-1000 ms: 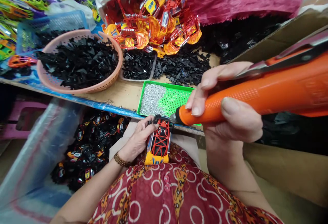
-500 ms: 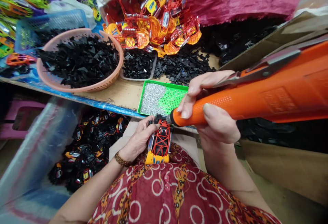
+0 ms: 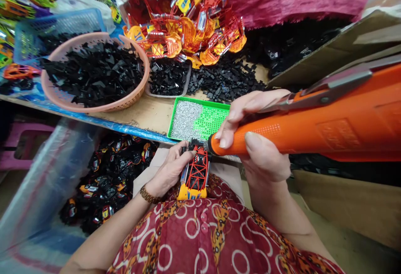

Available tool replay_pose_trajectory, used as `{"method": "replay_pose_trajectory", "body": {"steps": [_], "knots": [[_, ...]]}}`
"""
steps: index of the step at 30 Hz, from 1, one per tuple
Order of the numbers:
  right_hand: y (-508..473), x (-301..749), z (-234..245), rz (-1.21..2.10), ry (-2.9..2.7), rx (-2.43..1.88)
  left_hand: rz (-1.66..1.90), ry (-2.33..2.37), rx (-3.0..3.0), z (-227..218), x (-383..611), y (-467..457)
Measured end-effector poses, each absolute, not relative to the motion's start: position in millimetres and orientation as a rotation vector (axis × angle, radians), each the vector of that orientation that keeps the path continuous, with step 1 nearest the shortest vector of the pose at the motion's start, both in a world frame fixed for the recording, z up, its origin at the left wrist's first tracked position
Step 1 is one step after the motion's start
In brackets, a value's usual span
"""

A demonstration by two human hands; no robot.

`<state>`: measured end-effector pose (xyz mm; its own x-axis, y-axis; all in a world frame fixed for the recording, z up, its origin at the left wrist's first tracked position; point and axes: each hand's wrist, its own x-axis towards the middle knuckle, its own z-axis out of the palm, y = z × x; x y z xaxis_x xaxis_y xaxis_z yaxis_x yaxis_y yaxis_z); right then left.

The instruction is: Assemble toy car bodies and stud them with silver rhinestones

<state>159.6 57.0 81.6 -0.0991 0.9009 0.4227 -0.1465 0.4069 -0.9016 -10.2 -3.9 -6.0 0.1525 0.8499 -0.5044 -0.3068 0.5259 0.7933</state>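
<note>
My left hand [image 3: 173, 163] is closed around the upper left side of a toy car [image 3: 197, 171] with a red lattice frame, black parts and a yellow end. The car lies against my lap, yellow end toward me. My right hand [image 3: 260, 140] grips an orange electric screwdriver [image 3: 300, 125], its fingers over the metal lever. The screwdriver's tip meets the dark upper end of the car; the exact contact point is hidden. Just beyond the car sits a green perforated tray [image 3: 213, 121] with small silver screws [image 3: 186, 117] heaped in its left half.
On the bench stand a pink basket [image 3: 145, 73] of black parts and a clear tub [image 3: 188, 82]. Orange-red car bodies [image 3: 191, 31] are piled behind. A plastic-lined bin [image 3: 46, 186] at lower left holds assembled cars [image 3: 106, 186]. Cardboard [image 3: 347, 201] stands at right.
The orange screwdriver has tilted very slightly, its rear end dropping a little. My left hand and the toy car are almost unmoved. The view has shifted slightly.
</note>
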Motion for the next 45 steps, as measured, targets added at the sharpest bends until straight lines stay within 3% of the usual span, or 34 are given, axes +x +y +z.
{"method": "replay_pose_trajectory", "body": {"steps": [45], "knots": [[54,151,85,0.969,-1.421,-0.64,0.9,1.242,0.708,11,2,7]]}}
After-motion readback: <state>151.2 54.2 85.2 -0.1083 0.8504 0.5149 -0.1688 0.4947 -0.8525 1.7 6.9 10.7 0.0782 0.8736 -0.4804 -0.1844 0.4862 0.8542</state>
